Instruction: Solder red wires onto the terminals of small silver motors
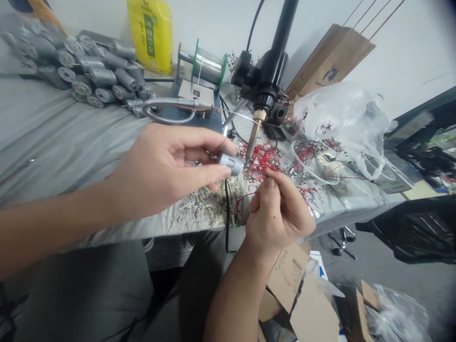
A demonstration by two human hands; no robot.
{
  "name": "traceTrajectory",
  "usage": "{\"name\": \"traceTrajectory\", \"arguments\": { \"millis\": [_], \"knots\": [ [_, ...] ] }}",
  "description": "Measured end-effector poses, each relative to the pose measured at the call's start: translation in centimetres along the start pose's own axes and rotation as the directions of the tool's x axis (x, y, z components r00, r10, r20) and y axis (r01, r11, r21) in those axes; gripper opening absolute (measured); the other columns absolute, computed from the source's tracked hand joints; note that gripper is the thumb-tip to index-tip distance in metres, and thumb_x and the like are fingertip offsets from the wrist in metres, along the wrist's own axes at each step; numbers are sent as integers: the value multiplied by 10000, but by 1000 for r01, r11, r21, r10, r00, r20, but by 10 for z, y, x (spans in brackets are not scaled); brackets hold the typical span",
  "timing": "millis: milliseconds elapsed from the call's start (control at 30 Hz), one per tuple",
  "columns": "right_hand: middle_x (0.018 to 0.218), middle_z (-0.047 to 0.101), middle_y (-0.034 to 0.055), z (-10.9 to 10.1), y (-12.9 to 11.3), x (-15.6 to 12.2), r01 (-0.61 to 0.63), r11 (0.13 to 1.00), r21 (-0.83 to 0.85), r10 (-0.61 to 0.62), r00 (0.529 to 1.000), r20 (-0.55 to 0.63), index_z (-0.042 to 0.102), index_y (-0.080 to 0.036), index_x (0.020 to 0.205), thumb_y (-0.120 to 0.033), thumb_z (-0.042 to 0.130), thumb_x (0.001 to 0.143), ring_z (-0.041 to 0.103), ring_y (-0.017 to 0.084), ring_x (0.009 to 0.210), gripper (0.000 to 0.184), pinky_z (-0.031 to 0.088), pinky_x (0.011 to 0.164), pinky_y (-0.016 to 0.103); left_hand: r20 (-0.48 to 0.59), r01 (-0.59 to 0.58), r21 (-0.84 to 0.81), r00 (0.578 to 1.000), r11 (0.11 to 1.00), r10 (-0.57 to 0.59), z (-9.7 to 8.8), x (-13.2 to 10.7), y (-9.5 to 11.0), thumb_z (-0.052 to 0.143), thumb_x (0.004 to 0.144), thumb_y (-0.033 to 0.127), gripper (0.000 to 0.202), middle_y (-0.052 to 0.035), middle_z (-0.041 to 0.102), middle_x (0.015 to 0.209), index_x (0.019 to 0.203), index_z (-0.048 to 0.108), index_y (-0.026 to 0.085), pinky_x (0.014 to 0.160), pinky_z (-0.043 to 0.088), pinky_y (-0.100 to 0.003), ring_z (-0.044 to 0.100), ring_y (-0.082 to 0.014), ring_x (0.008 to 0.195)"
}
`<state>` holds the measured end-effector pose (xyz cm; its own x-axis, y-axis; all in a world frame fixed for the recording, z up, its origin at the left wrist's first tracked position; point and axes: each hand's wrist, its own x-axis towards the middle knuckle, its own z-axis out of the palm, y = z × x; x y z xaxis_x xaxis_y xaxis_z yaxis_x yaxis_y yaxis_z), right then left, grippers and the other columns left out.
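Observation:
My left hand (167,168) holds a small silver DC motor (231,164) between thumb and fingers, its end facing the tip of a soldering iron (252,140). The iron hangs fixed in a black stand, its tip just beside the motor's end. My right hand (280,211) pinches a thin red wire (245,195), whose end is hidden by the fingers. Behind it lies a tangle of red wires with metal terminals (261,161). A thin solder strand (235,111) runs from a gooseneck holder (167,110) towards the iron.
Several silver motors (81,66) are heaped on the grey-covered table (60,133), with a solder spool (210,66) behind. Loose metal parts (199,204) lie at the table's front edge. A plastic bag (342,118) stands at right; opened cardboard boxes (299,294) sit on the floor.

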<state>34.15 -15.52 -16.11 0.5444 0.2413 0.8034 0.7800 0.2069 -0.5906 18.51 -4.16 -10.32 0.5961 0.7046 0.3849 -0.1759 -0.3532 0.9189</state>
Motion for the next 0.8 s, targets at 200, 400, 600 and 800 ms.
{"name": "traceTrajectory", "arguments": {
  "millis": [200,400,600,800],
  "knots": [
    [652,586,-43,2,1,0,-7,999,42,8,1000,-20,822,-261,1047,-290,701,1038,507,89,477,125,397,475,271,-9,-8,36,1000,999,8,-1,-2,-1,876,841,108,289,45,833,992,1068,877,286,676,741,-212,823,-170,766],
    [626,562,-53,2,0,0,-16,998,56,17,1000,-18,828,-260,1047,-278,697,1036,491,84,466,133,384,471,263,-7,-21,26,1000,999,22,-1,-1,-1,872,840,99,284,17,830,996,1072,881,262,666,744,-228,828,-192,784],
    [660,577,-44,-1,1,0,-26,999,33,26,1000,0,827,-263,1059,-293,696,1036,516,92,496,136,408,491,265,0,-11,-3,1000,1000,11,0,-2,1,859,849,82,281,16,829,990,1082,876,238,689,741,-220,819,-172,765],
    [671,560,-34,-3,1,-1,-51,999,18,50,999,19,823,-272,1064,-319,687,1046,525,101,513,145,418,494,276,24,12,-14,1000,1000,-12,-1,-2,2,844,870,91,254,3,817,891,1088,872,217,686,742,-233,809,-180,700]
  ]
}}
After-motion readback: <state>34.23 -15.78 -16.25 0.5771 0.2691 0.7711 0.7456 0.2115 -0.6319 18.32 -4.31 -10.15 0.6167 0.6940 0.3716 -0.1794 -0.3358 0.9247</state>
